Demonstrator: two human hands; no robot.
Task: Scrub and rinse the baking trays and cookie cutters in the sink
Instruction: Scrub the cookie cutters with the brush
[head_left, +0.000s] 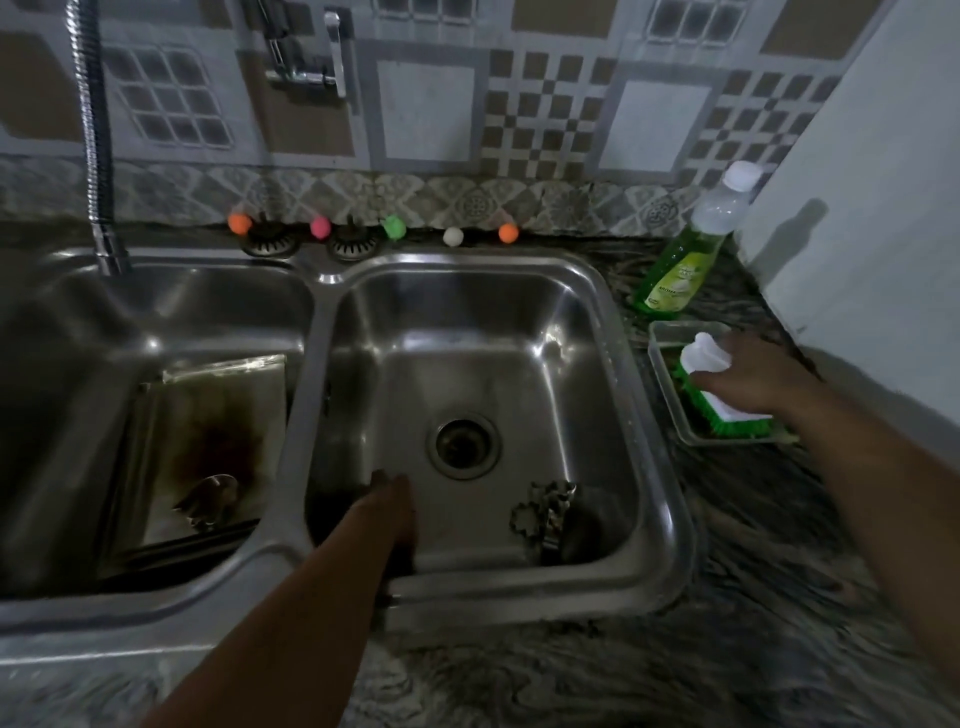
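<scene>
Right hand fingers grasped the white-handled, green-bristled scrub brush in a clear rectangular plastic tub, beside a green dish-soap bottle. Left hand reached into the right steel basin; finger state indeterminable. Metal cookie cutters lay nearby. The stained rectangular baking tray leaned in the left basin, long axis front-to-back, near edge in shadow

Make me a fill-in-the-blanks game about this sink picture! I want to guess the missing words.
1. The scrub brush has bristles coloured ____.
2. The dirty baking tray lies in the ____ sink basin.
3. The right hand reaches the brush, which sits in a clear ____.
4. The cookie cutters lie in the basin to the ____ of the tray.

Missing words: green; left; container; right
</scene>
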